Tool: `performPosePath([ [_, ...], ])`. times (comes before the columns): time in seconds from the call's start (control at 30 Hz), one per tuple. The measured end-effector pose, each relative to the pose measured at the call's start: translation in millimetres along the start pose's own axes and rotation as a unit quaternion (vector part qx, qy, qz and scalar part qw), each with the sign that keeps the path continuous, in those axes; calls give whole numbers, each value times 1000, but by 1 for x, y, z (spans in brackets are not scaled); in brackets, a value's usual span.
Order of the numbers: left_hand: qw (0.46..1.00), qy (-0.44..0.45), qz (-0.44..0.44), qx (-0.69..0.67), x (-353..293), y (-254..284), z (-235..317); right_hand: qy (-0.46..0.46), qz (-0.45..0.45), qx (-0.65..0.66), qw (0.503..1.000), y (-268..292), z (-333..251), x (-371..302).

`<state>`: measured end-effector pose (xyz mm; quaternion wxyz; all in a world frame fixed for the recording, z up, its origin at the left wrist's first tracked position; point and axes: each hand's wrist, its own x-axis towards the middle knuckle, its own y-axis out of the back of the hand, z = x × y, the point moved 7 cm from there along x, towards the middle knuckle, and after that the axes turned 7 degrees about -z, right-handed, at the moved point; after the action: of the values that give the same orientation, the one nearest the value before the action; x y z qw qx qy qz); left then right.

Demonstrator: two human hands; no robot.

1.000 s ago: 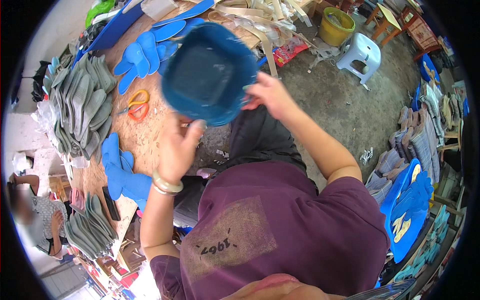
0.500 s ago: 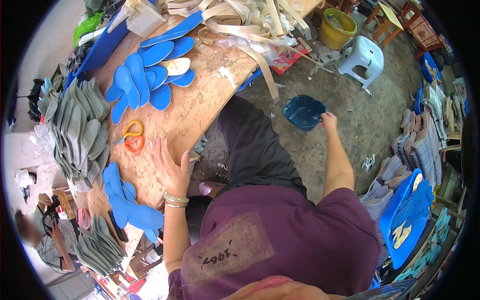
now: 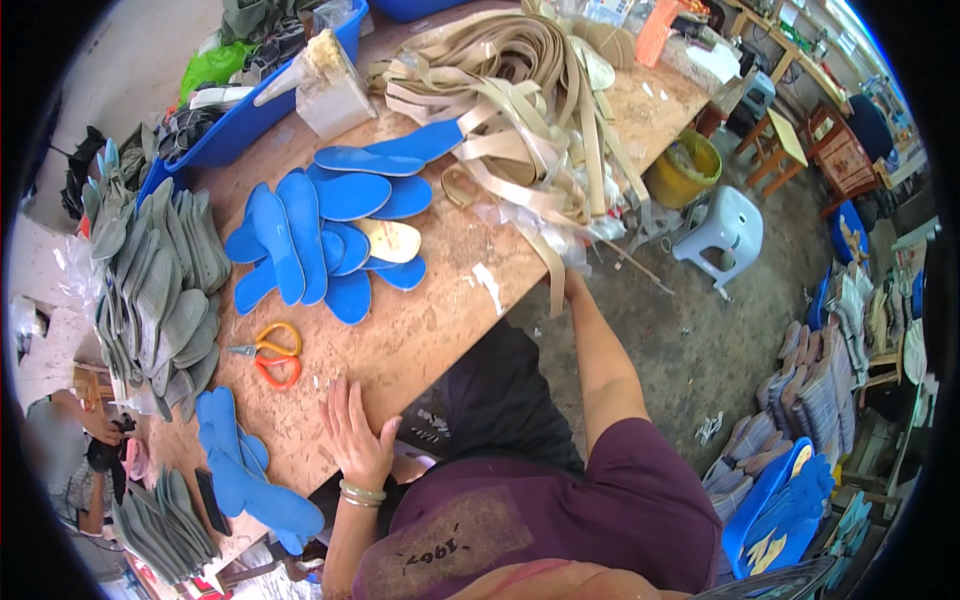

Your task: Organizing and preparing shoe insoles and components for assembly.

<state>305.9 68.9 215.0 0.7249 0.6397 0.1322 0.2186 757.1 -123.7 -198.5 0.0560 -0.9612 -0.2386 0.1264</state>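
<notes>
Beige straps [image 3: 520,110], tangled, apparently flat

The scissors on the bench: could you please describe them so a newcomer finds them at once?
On the wooden workbench, look between the fan of blue insoles and the left hand resting flat near the edge. The scissors lie there alone, the only thing with orange loop handles.

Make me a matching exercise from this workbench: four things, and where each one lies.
Things:
1 scissors
2 left hand
3 grey insoles
4 beige straps

Places:
A far end of the bench, in a loose heap
B flat on the wood at the near edge
C stacked along the left side
D just below the fanned blue insoles

Pairs: 1-D, 2-B, 3-C, 4-A
</notes>
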Motion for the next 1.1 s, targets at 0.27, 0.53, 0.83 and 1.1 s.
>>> performPosePath([
  [0.27,1000,-9,-26,3,4,-1,-2,-48,370,-8,928,222,-86,-127],
  [0.53,999,-4,-39,13,9,1,3,342,373,-112,855,189,-379,-119],
  [0.83,998,8,-46,40,11,1,5,345,70,-348,869,-62,-519,72],
  [1.1,999,14,-27,34,12,2,6,275,7,-494,825,-151,-494,86],
])
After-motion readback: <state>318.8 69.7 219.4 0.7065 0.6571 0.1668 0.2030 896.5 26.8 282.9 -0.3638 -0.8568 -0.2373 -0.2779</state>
